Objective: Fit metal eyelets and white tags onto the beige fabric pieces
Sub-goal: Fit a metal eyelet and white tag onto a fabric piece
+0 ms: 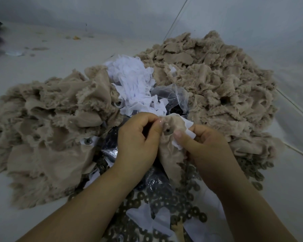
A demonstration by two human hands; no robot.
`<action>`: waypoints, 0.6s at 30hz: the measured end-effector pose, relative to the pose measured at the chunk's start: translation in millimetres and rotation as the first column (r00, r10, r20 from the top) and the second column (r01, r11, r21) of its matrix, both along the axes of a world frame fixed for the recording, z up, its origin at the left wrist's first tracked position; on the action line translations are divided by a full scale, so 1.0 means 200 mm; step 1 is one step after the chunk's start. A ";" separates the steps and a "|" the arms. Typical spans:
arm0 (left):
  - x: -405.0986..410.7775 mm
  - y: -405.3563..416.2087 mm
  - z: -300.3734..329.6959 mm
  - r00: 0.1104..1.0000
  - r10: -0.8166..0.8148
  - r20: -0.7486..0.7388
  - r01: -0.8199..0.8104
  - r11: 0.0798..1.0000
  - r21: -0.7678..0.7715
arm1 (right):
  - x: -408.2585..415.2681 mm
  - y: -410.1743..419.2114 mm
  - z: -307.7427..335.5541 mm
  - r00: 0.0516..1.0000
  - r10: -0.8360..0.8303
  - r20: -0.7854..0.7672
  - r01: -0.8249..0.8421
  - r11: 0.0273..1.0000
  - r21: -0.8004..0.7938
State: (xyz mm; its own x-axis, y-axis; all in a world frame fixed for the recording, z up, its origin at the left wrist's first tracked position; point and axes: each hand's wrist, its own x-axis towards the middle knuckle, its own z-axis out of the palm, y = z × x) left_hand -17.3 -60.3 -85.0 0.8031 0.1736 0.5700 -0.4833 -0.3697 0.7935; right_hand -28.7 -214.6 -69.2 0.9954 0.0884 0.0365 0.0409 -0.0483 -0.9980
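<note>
- Nearest the camera, dark metal ring washers (pixel 166 205) lie scattered over the near edge of the pale desk (pixel 47 67), mixed with clear plastic bags (pixel 171 96) and a loose white tag (pixel 143 217).
- Just above them the two hands meet over one beige fabric piece (pixel 170 154), which hangs down between the wrists.
- The left hand (pixel 138 138) has its fingers curled and pinches the top edge of that piece beside a metal eyelet (pixel 168 131) set in the fabric.
- The right hand (pixel 203 145) pinches a white tag (pixel 187 131) against the same piece, its thumb lying just beside the eyelet.
- A heap of beige fabric pieces (pixel 47 137) covers the left side of the desk; two of them show an eyelet with white tag (pixel 87 141).
- A larger heap of beige pieces (pixel 213 81) fills the far right side.
- Between the two heaps lies a pile of white tags (pixel 133 81), touching both.
- Small scraps (pixel 40 48) dot the far left of the desk.
</note>
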 end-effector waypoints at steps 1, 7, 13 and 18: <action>-0.01 0.01 0.01 0.998 0.011 0.056 -0.013 0.999 0.042 | 0.00 0.00 0.00 1.000 -0.021 0.011 0.021 1.000 0.004; -0.10 -0.04 0.04 0.996 -0.068 0.058 0.054 0.975 0.215 | 0.00 0.00 -0.01 0.998 -0.064 0.015 0.062 0.991 0.117; -0.09 -0.07 0.03 0.977 -0.168 -0.129 0.171 0.985 0.013 | 0.02 -0.01 -0.03 0.998 -0.061 -0.022 0.064 0.979 0.192; -0.08 -0.04 0.03 0.957 -0.235 -0.171 0.220 0.970 -0.103 | 0.03 -0.03 -0.04 0.994 0.087 -0.059 -0.072 0.973 0.217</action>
